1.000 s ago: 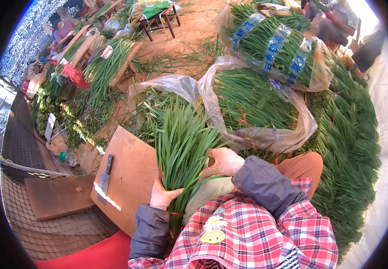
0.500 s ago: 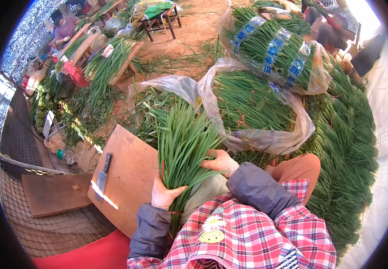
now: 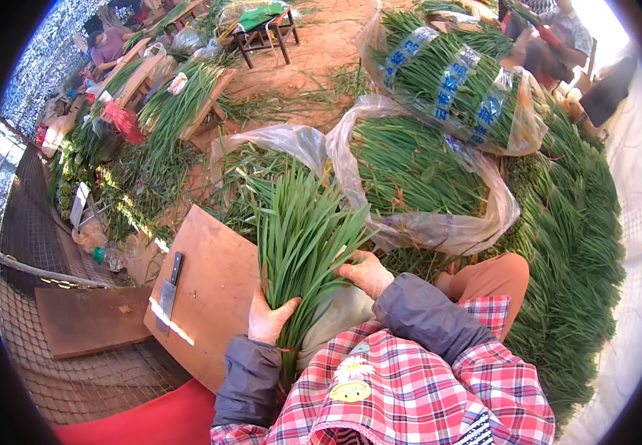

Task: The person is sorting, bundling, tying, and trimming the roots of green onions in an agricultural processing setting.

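Note:
A bundle of long green leaves, like garlic chives [image 3: 302,237], stands tilted across my lap with the leaf tips pointing away from me. My left hand [image 3: 270,319] wraps the bundle's left side low down, thumb across the front. On the right side, my right hand [image 3: 367,274] pinches outer leaves, with some fingertips hidden among them. A thin red band [image 3: 288,350] circles the stems below my left hand. Left of the bundle lies a wooden board [image 3: 213,271], with a cleaver [image 3: 169,293] resting on it.
An open plastic bag of leaves [image 3: 417,167] lies ahead, with a taped bag of leaves [image 3: 454,85] behind it. A long leaf pile [image 3: 573,259] runs down the right. Co-workers sit far left [image 3: 106,48] and far right [image 3: 551,52]. A stool [image 3: 265,33] stands at the back.
My left hand has shifted slightly up and left along the bundle. The leaves have spread a little and moved left; my right hand stays at their right side.

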A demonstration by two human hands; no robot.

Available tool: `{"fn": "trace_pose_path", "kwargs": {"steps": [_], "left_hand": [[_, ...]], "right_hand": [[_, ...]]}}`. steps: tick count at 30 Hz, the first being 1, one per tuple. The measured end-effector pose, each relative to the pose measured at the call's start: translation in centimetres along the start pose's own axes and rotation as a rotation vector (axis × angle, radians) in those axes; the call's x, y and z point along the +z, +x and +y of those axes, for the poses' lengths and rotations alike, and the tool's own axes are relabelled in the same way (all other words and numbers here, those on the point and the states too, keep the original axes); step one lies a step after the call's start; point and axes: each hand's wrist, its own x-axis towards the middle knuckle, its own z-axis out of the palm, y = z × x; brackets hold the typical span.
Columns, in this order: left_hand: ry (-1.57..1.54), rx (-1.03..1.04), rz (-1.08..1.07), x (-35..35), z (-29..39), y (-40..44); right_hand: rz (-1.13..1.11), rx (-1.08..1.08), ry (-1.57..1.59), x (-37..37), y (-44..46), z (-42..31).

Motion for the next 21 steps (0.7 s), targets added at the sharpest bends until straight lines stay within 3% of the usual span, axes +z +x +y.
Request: {"fn": "trace_pose_path", "kwargs": {"steps": [2, 6, 9, 10, 11, 12, 13, 18, 21], "left_hand": [[-0.229, -0.059, -0.002, -0.1, 0.2, -0.2], [-0.051, 0.149, -0.261, -0.3, 0.7, -0.9], [0.428, 0.249, -0.145, 0.5, 1.7, -1.4], [0.59, 0.144, -0.073, 0.5, 1.9, -1.1], [0.435, 0.063, -0.092, 0.0, 1.3, -0.6], [0.281, -0.02, -0.11, -0.9, 0.2, 0.4], [0.125, -0.102, -0.127, -1.4, -0.8, 1.0], [-0.033, -0.141, -0.108, -1.6, 0.1, 0.9], [-0.091, -0.13, -0.098, -1.7, 0.0, 0.9]], "right_hand": [[0.014, 0.019, 0.053, 0.4, -0.2, -0.1], [-0.005, 0.045, 0.048, 0.5, -0.5, -1.0], [0.021, 0.017, -0.035, 0.4, 0.4, 0.0], [0.059, 0.002, -0.107, 0.4, 0.8, 0.6], [0.099, -0.014, -0.178, 0.5, 1.1, 0.9], [0.118, 0.001, 0.018, 1.2, 0.4, 0.1], [0.102, 0.023, 0.01, 1.1, 0.4, 0.2], [0.141, 0.078, -0.045, 1.3, 1.2, 0.6], [0.33, -0.303, -0.893, 1.2, 1.9, 1.6]]}}
